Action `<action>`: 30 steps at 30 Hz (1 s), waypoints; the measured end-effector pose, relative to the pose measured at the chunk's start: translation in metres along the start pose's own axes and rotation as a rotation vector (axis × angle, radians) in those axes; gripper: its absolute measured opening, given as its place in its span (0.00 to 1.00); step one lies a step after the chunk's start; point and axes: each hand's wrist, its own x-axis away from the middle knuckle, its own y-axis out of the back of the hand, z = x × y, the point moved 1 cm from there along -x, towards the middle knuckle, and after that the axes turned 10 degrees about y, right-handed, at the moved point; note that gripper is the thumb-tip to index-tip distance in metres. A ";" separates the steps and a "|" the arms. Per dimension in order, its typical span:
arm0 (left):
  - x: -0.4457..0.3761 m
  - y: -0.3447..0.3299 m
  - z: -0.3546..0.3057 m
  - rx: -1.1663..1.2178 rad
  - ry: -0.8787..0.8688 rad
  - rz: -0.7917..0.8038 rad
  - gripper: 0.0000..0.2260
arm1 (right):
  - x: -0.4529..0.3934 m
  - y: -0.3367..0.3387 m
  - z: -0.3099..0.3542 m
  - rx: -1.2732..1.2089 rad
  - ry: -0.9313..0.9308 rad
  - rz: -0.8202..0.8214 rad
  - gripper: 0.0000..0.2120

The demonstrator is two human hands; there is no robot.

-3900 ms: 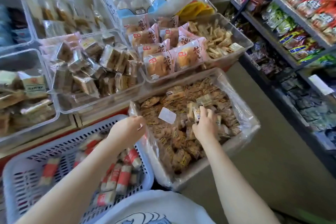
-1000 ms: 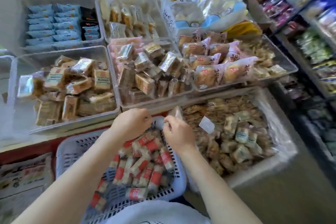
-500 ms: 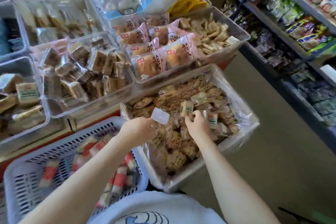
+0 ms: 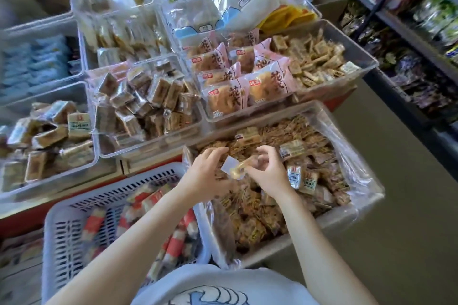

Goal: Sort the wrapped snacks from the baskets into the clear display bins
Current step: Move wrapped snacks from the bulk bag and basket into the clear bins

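Both hands hover over the plastic-lined box [image 4: 347,218] of brown wrapped snacks. My right hand [image 4: 266,171] pinches a small clear-wrapped yellowish snack [image 4: 239,171] with a white flap. My left hand [image 4: 205,176] has curled fingers touching the flap's left end; whether it grips is unclear. A white slotted basket [image 4: 74,230] of red-and-white wrapped sticks [image 4: 173,242] sits under my left forearm. Clear display bins lie beyond: brown squares [image 4: 148,101], pink-wrapped cakes [image 4: 247,82], small crackers [image 4: 319,57].
A bin of tan wrapped bars [image 4: 49,136] sits at left, with blue packs [image 4: 32,64] behind it. Large white-and-blue bags [image 4: 238,0] lie at the back. Store shelves with packets [image 4: 409,32] run along the right, across a grey floor aisle [image 4: 396,205].
My hands moved from the slotted basket to the lined box. My right hand has lifted a small clear-wrapped snack, and my left hand has come up to it.
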 end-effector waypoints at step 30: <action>0.095 0.234 0.371 0.378 0.451 -0.662 0.28 | -0.027 -0.392 0.128 1.069 0.560 0.467 0.30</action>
